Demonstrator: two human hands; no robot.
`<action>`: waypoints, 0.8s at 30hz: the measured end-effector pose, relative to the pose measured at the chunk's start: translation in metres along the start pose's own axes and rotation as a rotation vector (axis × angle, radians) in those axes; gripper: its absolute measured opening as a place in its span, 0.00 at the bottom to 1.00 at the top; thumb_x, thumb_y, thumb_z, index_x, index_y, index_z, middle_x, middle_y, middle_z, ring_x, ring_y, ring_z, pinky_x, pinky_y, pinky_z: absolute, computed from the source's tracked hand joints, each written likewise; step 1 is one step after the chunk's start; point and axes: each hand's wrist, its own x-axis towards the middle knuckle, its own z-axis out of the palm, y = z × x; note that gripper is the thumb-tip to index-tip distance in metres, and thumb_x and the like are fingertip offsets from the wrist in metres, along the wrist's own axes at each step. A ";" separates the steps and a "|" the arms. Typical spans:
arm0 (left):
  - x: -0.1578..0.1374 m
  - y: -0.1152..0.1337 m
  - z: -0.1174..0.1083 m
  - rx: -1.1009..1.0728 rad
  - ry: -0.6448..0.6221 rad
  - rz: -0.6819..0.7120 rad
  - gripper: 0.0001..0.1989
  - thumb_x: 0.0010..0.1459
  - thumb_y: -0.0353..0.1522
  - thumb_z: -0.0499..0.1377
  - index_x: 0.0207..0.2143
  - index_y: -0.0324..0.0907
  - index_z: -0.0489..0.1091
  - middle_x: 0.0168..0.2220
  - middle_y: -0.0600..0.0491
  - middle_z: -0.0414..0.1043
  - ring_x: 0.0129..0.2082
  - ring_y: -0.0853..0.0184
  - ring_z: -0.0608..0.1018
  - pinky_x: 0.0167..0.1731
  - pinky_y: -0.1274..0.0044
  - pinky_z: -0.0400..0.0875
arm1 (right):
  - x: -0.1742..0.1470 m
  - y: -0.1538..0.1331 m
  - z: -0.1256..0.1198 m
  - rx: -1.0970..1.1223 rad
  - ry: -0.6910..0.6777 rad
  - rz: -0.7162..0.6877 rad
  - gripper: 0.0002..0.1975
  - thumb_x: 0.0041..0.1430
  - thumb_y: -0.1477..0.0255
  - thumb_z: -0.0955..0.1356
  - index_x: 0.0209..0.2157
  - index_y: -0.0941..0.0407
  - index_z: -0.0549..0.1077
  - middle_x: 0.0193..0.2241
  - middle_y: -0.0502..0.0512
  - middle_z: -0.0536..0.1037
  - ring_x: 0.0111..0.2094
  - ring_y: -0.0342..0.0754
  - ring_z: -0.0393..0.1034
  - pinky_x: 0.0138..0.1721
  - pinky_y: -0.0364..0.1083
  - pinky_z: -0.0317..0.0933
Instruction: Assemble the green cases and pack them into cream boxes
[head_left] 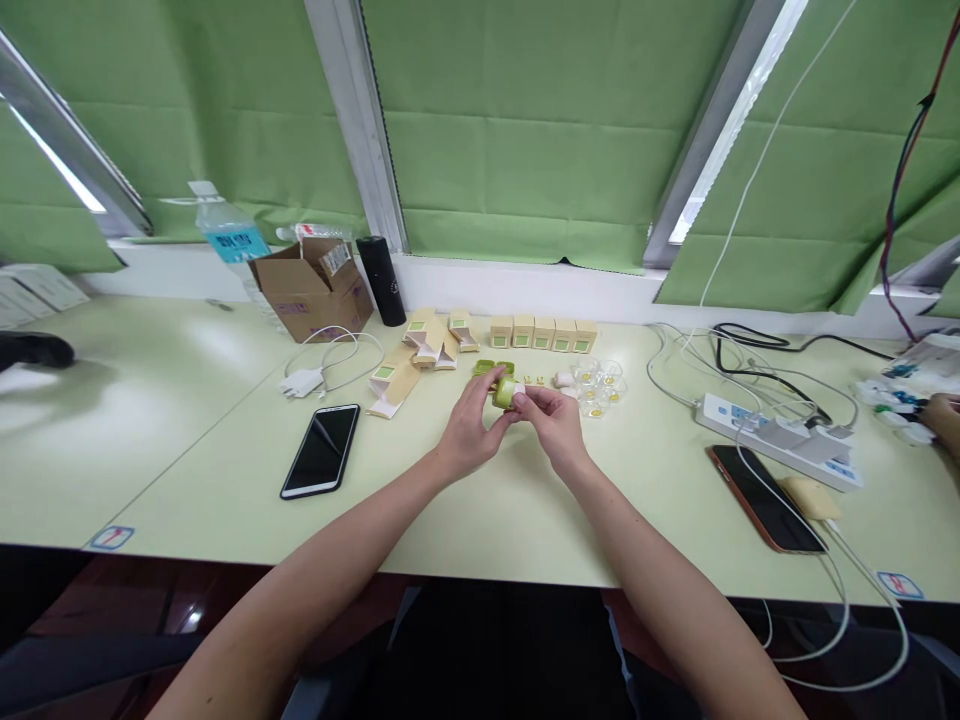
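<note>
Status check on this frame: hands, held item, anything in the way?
Left hand and right hand both gripping small green piece. Piece partly hidden by fingers. Clear cups close beyond right hand; no obstruction seen.

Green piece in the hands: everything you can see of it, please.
The green piece is small, light yellow-green and rounded, with a smooth look that suggests plastic. A pale patch shows at its right side; whether that is a label or a separate part, I cannot tell. The left hand grips it from the left and the right hand from the right, over the table. The hands cover part of it, so its full shape and any opening are unclear.
</note>
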 end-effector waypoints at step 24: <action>0.014 -0.002 -0.001 -0.771 -0.181 -0.528 0.31 0.59 0.51 0.67 0.56 0.39 0.74 0.48 0.43 0.80 0.45 0.61 0.80 0.42 0.72 0.77 | -0.002 0.012 -0.013 -0.924 -0.039 -0.882 0.16 0.72 0.69 0.65 0.58 0.51 0.74 0.50 0.64 0.76 0.42 0.53 0.78 0.41 0.53 0.78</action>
